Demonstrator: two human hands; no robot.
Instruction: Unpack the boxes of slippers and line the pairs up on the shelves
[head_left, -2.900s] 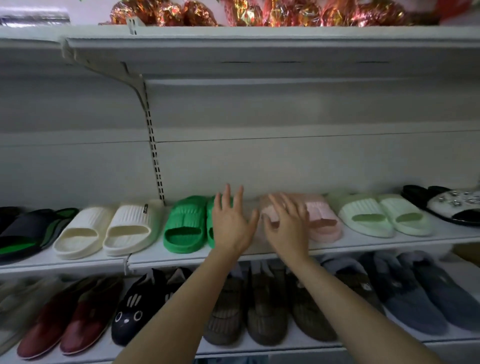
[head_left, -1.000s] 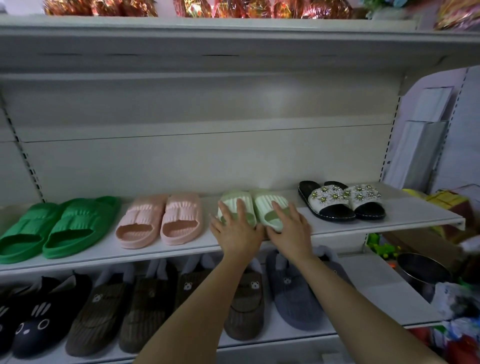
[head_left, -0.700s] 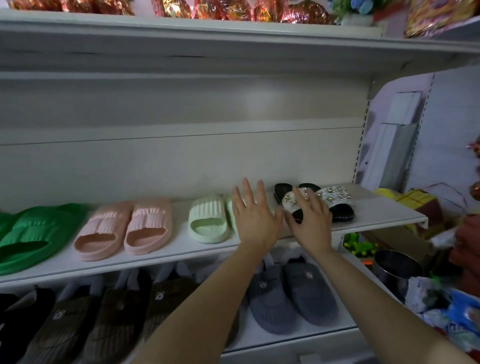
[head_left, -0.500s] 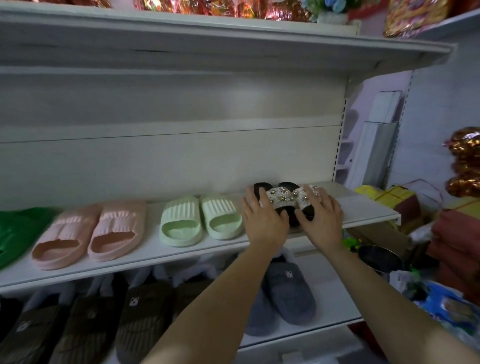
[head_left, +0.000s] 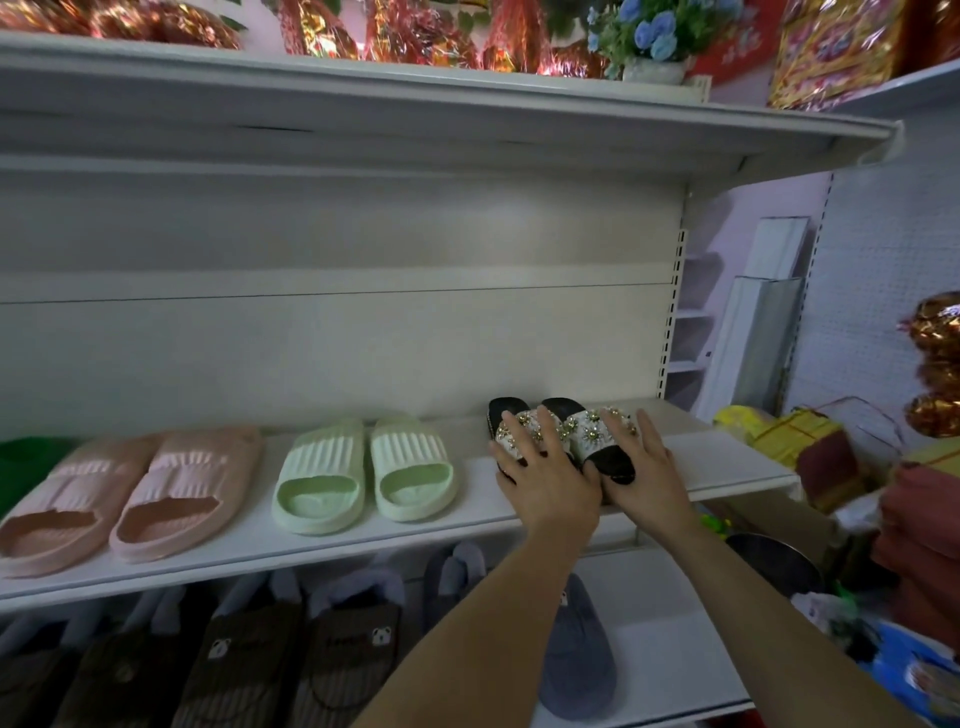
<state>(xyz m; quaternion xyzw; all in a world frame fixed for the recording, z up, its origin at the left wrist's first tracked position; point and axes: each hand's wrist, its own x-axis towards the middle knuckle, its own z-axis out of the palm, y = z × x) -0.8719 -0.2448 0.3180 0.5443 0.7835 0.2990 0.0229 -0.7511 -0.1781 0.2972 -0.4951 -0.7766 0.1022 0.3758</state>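
Note:
A pair of black slippers with white beaded straps (head_left: 584, 432) stands at the right end of the white middle shelf (head_left: 498, 512). My left hand (head_left: 545, 475) lies flat over the left slipper, fingers spread. My right hand (head_left: 647, 475) presses the right slipper from its outer side. Both heels are hidden under my palms. To the left stand a light green pair (head_left: 363, 475) and a pink pair (head_left: 130, 493), with a green slipper (head_left: 21, 457) at the frame's edge.
The lower shelf (head_left: 665, 654) holds brown bear slippers (head_left: 291, 660) and grey ones (head_left: 576, 649). The top shelf (head_left: 415, 98) carries foil decorations and a flower pot (head_left: 652, 70). Boxes (head_left: 800, 441), a metal pot (head_left: 774, 564) and folded red cloth (head_left: 919, 545) crowd the right.
My hands moved right along the shelf, from the pink pair to the light green pair, then onto the beaded black pair, where they now rest. The view followed to the right.

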